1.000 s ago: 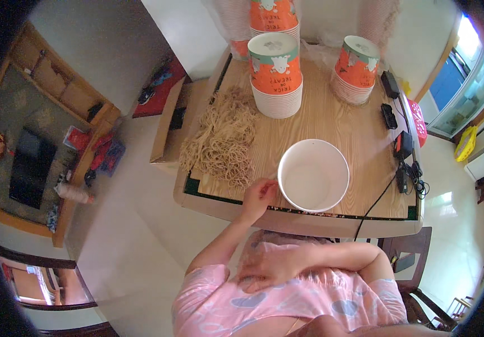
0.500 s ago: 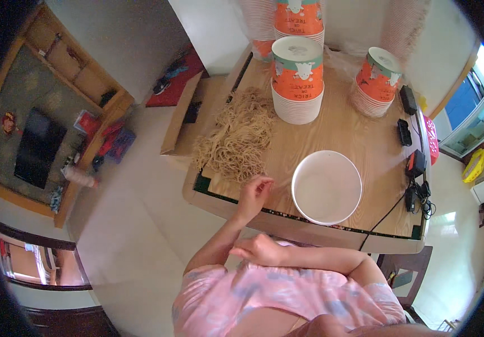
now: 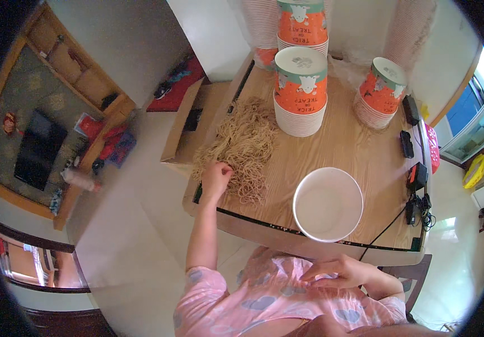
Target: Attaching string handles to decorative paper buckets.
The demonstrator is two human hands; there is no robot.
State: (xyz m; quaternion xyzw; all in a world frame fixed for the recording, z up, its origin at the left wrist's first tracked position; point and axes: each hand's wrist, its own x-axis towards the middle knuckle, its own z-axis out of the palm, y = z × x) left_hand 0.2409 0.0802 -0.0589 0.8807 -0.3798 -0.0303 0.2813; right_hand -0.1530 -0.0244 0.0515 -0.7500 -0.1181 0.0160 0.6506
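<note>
A tangled heap of tan strings point(image 3: 242, 140) lies on the left side of the wooden table. At its near left edge is my left hand point(image 3: 216, 181), fingers curled and pinched together over some strands; the fingertips are partly hidden. In front of my chest my right hand point(image 3: 340, 272) hovers with fingers loosely stretched apart, nothing visible in it. A white paper bucket point(image 3: 328, 205) stands mouth up near the table's front edge, to the right of the heap. Behind it rises an upside-down stack of orange and green printed buckets point(image 3: 301, 92).
Another inverted bucket stack point(image 3: 382, 92) is at the back right, with more stacks behind. Black adapters and cables point(image 3: 416, 196) run along the right edge of the table point(image 3: 264, 219). An open cardboard box point(image 3: 188, 126) sits by its left side.
My left hand has moved left and forward onto the string heap. The right hand has gone right, away from the left forearm, and its fingers have spread. The view has tilted slightly.
</note>
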